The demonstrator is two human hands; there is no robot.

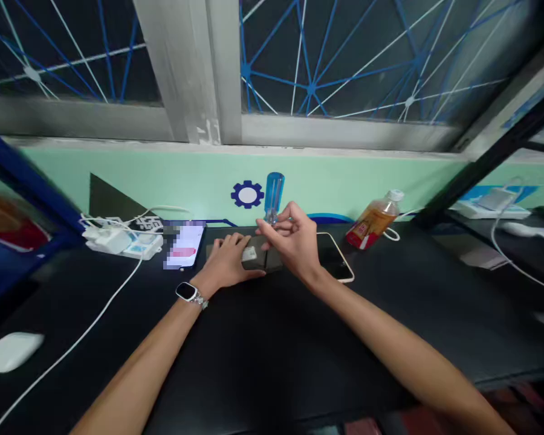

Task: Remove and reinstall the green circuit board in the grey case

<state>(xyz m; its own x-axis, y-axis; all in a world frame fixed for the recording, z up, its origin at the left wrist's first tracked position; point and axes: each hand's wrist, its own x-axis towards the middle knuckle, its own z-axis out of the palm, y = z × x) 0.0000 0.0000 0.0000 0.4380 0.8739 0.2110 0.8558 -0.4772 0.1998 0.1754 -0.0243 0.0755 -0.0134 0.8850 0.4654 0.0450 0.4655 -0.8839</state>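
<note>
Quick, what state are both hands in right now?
Left hand: open, spread over the dark flat object.
Right hand: closed, holding the blue-handled screwdriver.

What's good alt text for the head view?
A right hand holds a blue screwdriver, handle up, at a dark flat object on a black table; the left hand rests on that object. A lit phone lies to the left, a dark phone and a bottle to the right.
</note>
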